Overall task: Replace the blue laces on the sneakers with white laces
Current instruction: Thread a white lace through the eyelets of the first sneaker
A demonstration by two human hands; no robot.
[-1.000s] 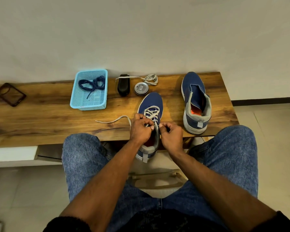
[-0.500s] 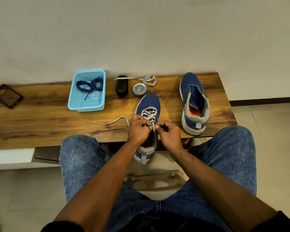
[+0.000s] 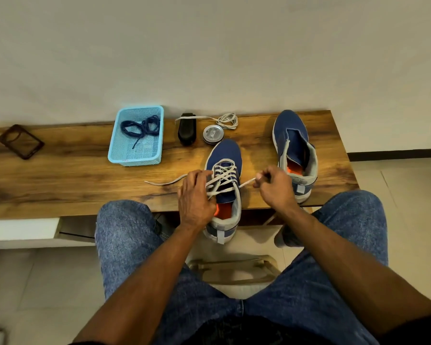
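I am looking down past my knees at a wooden bench (image 3: 60, 180) set against a pale wall. At the centre sits the near sneaker (image 3: 224, 155), toe pointing to twelve o'clock, heel hanging over the bench's front edge, already crossed with a white lace (image 3: 222, 174). My left hand (image 3: 195, 197) rests curled on the sneaker's left side, fingers closed on the lace there, one loose end trailing off toward nine o'clock. My right hand (image 3: 275, 186), at three o'clock of the sneaker, pinches the other lace end between thumb and fingers and draws it taut. I judge the lacing of this sneaker is at its upper eyelets; next, that end wants threading through the next hole, evenly tensioned. The second sneaker (image 3: 295, 150), at two o'clock, has no lace. A spare white lace (image 3: 228, 119) lies coiled at twelve o'clock, just beyond a small round tin (image 3: 213, 134). The blue laces (image 3: 139, 127) lie in a light blue basket (image 3: 115, 155) at ten o'clock.
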